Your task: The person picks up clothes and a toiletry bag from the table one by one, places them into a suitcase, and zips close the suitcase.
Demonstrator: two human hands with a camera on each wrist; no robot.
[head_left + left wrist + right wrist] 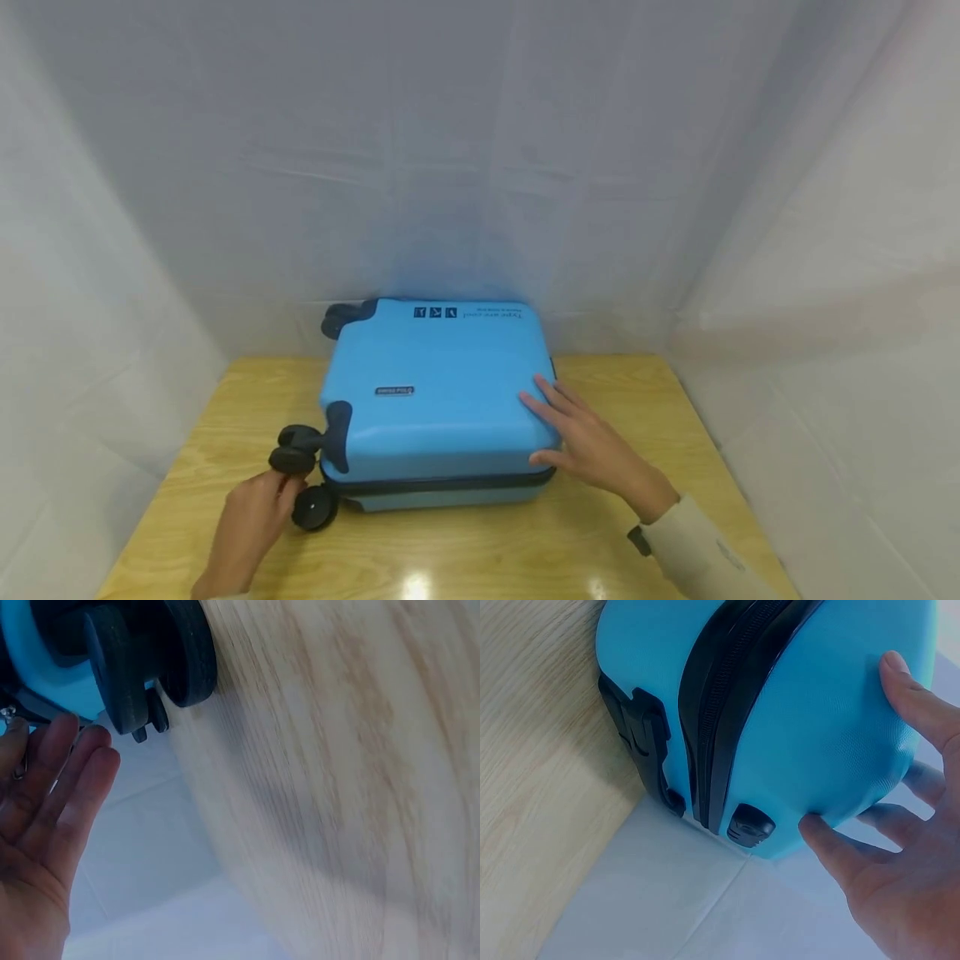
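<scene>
Blue suitcase [438,400] — badge and lid print unreadable — under flat right hand [581,442]; left hand [251,521] relaxed by wheels [296,450].

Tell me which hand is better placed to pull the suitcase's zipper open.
Left, probably. The left hand sits by the wheels, beside what looks like a zipper pull on the suitcase. The right hand rests flat on the shell, steadying it.
</scene>
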